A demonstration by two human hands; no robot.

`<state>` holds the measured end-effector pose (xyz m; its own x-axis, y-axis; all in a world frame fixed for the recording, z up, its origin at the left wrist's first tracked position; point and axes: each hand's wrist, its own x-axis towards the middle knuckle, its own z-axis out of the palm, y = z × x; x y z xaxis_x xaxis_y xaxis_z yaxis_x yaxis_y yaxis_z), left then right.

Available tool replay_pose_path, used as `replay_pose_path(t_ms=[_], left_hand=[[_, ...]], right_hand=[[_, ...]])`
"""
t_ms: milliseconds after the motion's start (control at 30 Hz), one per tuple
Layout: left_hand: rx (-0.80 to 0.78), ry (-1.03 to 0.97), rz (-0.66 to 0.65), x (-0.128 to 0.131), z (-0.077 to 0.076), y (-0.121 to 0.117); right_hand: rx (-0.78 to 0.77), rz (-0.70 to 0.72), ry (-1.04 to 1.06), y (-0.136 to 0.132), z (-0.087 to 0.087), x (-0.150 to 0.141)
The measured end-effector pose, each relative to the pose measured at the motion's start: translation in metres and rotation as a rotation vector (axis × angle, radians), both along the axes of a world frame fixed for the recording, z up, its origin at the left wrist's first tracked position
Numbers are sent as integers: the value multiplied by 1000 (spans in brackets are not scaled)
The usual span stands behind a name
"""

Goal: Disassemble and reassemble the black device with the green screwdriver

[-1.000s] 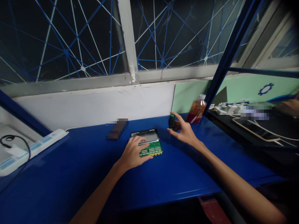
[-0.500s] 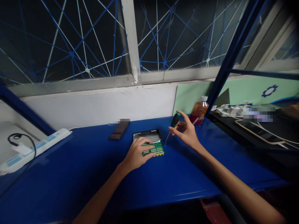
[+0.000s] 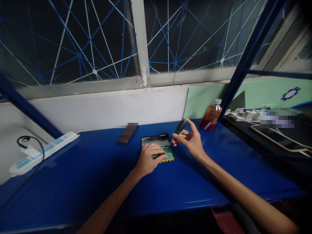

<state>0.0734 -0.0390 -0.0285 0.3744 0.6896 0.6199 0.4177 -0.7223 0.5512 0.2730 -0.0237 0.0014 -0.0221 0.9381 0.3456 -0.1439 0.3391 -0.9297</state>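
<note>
My right hand (image 3: 188, 139) grips a screwdriver (image 3: 180, 126) with a black and green handle, its thin shaft slanting down to the left. The screwdriver's tip meets the fingertips of my left hand (image 3: 149, 159) above a green circuit board (image 3: 171, 154). Thumb and fingers of the left hand are pinched together there; whatever sits between them is too small to make out. Yellow parts line the board's near edge. Behind the board lies an open black case (image 3: 156, 140), partly hidden by the left hand.
On the blue table (image 3: 97, 182), a dark, pixelated object (image 3: 128, 133) lies left of the case. A white power strip (image 3: 46, 152) with a black cable is at the left edge. A drink bottle (image 3: 211, 115) stands at the back right, near a phone (image 3: 278, 138) and white cables.
The screwdriver's tip has moved left, from the table beside the board to my left fingertips. My left fingers, spread over the board before, have closed into a pinch.
</note>
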Motion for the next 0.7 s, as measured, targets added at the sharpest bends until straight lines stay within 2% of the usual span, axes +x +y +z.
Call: replay_pose_path(t_ms=[700], left_hand=[[-85,-84,-58,-1,-3,2]], right_hand=[[31,-45,-83,0,-1,2]])
